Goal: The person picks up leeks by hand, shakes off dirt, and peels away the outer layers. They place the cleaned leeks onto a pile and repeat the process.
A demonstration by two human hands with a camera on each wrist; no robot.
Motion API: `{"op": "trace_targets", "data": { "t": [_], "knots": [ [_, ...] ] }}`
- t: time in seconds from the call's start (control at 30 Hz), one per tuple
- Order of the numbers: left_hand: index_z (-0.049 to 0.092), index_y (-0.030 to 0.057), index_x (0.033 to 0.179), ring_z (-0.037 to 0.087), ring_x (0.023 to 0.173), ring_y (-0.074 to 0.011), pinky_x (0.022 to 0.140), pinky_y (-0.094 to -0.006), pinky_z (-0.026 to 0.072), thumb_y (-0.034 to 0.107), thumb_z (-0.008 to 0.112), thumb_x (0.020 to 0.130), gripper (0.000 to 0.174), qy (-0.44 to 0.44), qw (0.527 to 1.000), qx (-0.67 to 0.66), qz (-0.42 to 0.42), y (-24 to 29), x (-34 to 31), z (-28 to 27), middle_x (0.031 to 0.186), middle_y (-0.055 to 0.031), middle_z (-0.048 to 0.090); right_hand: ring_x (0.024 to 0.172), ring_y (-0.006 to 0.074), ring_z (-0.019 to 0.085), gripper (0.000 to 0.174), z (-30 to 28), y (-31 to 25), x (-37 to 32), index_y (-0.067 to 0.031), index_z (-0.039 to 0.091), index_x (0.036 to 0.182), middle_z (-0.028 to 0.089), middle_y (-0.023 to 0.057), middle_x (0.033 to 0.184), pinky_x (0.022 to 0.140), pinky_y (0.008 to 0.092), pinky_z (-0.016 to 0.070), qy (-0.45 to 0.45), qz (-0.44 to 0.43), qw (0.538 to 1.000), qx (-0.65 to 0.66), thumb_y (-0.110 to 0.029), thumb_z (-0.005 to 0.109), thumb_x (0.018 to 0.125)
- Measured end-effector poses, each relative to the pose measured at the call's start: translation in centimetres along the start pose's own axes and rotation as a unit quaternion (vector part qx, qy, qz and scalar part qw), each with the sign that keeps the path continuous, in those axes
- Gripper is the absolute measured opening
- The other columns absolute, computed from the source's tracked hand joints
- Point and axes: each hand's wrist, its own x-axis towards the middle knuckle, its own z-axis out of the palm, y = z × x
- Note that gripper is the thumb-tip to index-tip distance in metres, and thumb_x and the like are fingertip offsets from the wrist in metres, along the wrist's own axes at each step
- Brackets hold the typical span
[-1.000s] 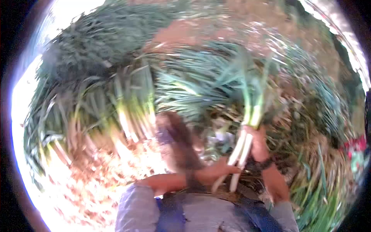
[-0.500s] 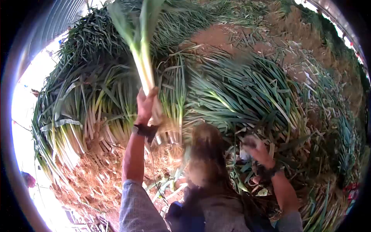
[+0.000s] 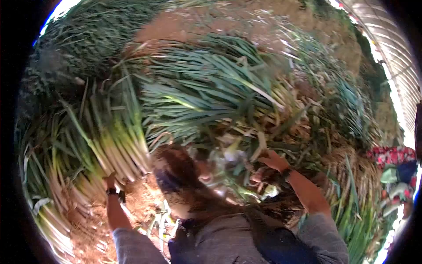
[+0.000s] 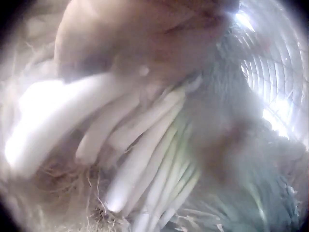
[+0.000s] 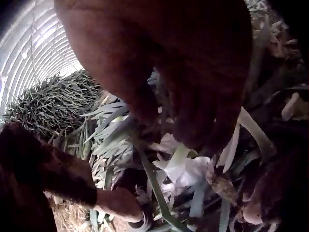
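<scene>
My left hand (image 3: 110,181) is low over the row of leeks (image 3: 118,149) at the left, at their pale lower stalks. In the left wrist view the blurred hand (image 4: 145,38) lies against a thick white leek stalk (image 4: 58,121); its fingertips are hidden, so I cannot tell whether it grips it. Over the leafy scraps in front of my body is my right hand (image 3: 274,162), palm down. The right wrist view shows that hand (image 5: 169,67) dark, fingers pointing down and loosely bent, nothing visible in them, above whitish peelings (image 5: 186,171).
A heap of green leek tops (image 3: 198,83) lies ahead, with bare brown soil (image 3: 176,26) behind it. More leeks (image 3: 347,176) lie to the right, near a red patterned cloth (image 3: 389,155). A dirty knee (image 3: 176,176) stands between my arms.
The left hand lifted leeks high at the left, and is now down at the row. The right hand let go of the leeks and stays near the scraps. The head view has shifted.
</scene>
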Motion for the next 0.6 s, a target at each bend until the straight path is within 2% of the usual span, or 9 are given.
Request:
{"op": "trace_targets", "data": {
  "t": [0.1,0.17,0.23,0.3,0.37,0.43,0.5,0.53,0.6],
  "knots": [
    [0.003,-0.0058,0.149,0.025,0.140,-0.0331,0.115,-0.0411,0.0232,0.042,0.073,0.075,0.112,0.164,0.984,0.075,0.014,-3.0,1.1,2.3,0.153,-0.0248,0.020,0.084,0.0320,0.059,0.039,-0.4,2.3,2.4,-0.0002,0.055,0.120,0.062,0.0129,0.094,0.070,0.0493,0.0433,0.127,-0.033,0.988,-0.079,-0.027,0.061,0.093],
    [0.024,-0.0050,0.144,0.030,0.137,-0.0322,0.113,-0.0414,0.0263,0.041,0.071,0.077,0.094,0.079,0.926,0.356,-0.097,5.9,-5.9,1.2,0.148,-0.0237,0.030,0.085,0.0340,0.059,0.040,-2.0,2.0,3.6,-0.0006,0.055,0.119,0.062,0.0153,0.093,0.071,0.0488,0.0439,0.105,-0.001,0.987,-0.118,-0.027,0.062,0.090],
    [0.045,-0.0029,0.126,0.049,0.117,-0.0292,0.099,-0.0415,0.0396,0.039,0.072,0.080,0.068,0.282,0.907,0.307,0.064,6.3,-5.1,3.6,0.128,-0.0181,0.051,0.086,0.0360,0.059,0.041,-3.3,0.6,5.1,-0.0011,0.055,0.118,0.061,0.0177,0.092,0.071,0.0483,0.0446,0.085,0.027,0.984,-0.155,-0.027,0.064,0.088],
    [0.052,-0.0003,0.111,0.045,0.080,-0.0226,0.069,-0.0382,0.0416,0.035,0.074,0.081,0.051,0.151,0.953,-0.022,0.261,5.7,-0.2,2.7,0.094,-0.0088,0.055,0.092,0.0391,0.060,0.044,-2.9,-0.7,6.0,-0.0022,0.056,0.116,0.061,0.0235,0.097,0.077,0.0473,0.0471,0.069,-0.025,0.973,-0.218,-0.025,0.066,0.081],
    [0.053,-0.0013,0.125,0.058,0.109,-0.0282,0.090,-0.0386,0.0495,0.034,0.062,0.091,0.050,-0.020,0.917,-0.339,0.209,17.2,-10.0,5.6,0.122,-0.0174,0.059,0.097,0.0407,0.059,0.049,-0.8,-0.4,7.7,-0.0045,0.056,0.121,0.061,0.0251,0.102,0.085,0.0471,0.0471,0.097,-0.178,0.948,-0.245,-0.023,0.067,0.077],
    [0.044,0.0009,0.137,0.050,0.125,-0.0336,0.104,-0.0470,0.0418,0.030,0.057,0.093,0.055,-0.093,0.920,-0.329,0.190,29.0,-18.1,8.6,0.137,-0.0191,0.049,0.104,0.0393,0.059,0.051,0.5,-5.6,8.4,-0.0074,0.056,0.124,0.061,0.0212,0.114,0.092,0.0480,0.0460,-0.076,-0.071,0.974,-0.201,-0.013,0.067,0.074],
    [0.043,0.0006,0.138,0.045,0.128,-0.0324,0.110,-0.0473,0.0329,0.028,0.046,0.096,0.049,-0.173,0.895,-0.266,0.312,34.7,-22.8,10.6,0.140,-0.0183,0.046,0.103,0.0387,0.060,0.055,8.7,-1.7,11.9,-0.0080,0.055,0.126,0.062,0.0191,0.109,0.096,0.0463,0.0448,0.027,-0.237,0.952,-0.194,-0.019,0.069,0.074],
    [0.041,0.0009,0.139,0.046,0.125,-0.0314,0.111,-0.0476,0.0302,0.026,0.045,0.096,0.050,-0.310,0.794,-0.384,0.356,37.4,-26.3,12.1,0.140,-0.0178,0.045,0.106,0.0373,0.059,0.052,11.8,-2.2,12.4,-0.0075,0.055,0.125,0.063,0.0176,0.109,0.098,0.0477,0.0431,-0.015,-0.237,0.947,-0.217,-0.016,0.068,0.075],
    [0.044,0.0022,0.135,0.052,0.115,-0.0277,0.106,-0.0476,0.0339,0.030,0.044,0.097,0.048,-0.275,0.808,-0.446,0.270,40.1,-31.2,16.6,0.133,-0.0157,0.050,0.112,0.0346,0.056,0.046,15.2,-1.8,11.1,-0.0066,0.055,0.125,0.062,0.0158,0.111,0.103,0.0519,0.0379,-0.073,-0.231,0.925,-0.292,-0.013,0.063,0.080]
  ]
}}
